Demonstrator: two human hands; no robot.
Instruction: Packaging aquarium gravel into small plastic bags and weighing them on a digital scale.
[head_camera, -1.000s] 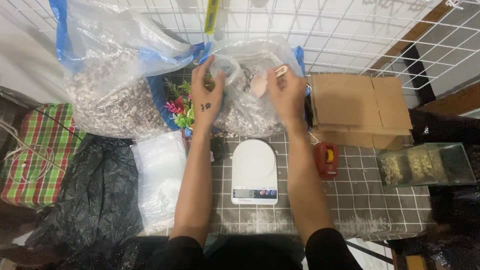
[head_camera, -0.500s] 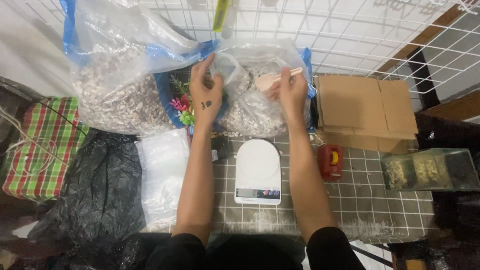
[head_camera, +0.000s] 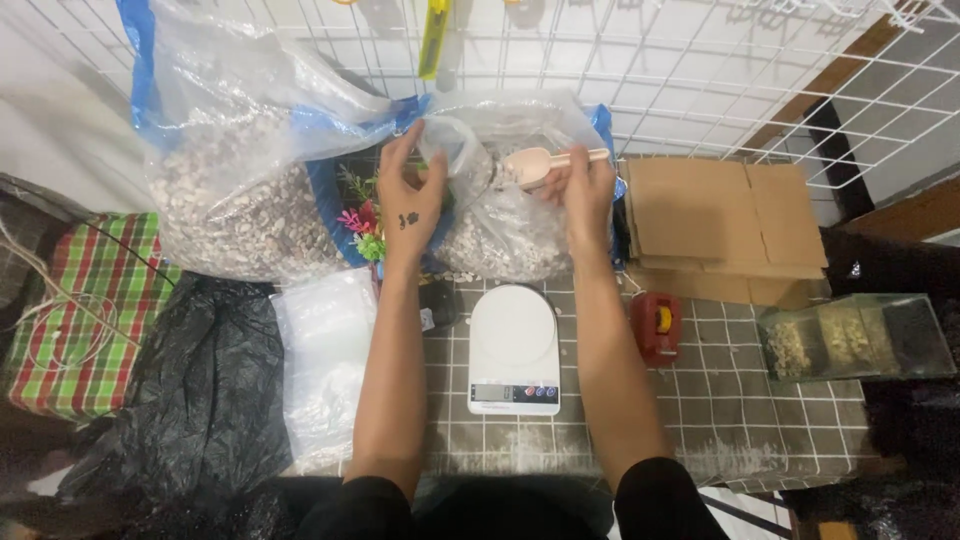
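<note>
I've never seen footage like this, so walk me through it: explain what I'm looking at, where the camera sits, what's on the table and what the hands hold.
There is no machine here. One camera worn on a person's head looks down at their two bare hands. The left hand pinches open a small clear bag. The right hand holds a pale scoop at that bag's mouth, its grip shut on the handle. Behind them stand two large clear sacks of gravel. On the tiled table lie a white kitchen scale, a stack of clear bags, folded cardboard, a red tape dispenser and a clear box.
</note>
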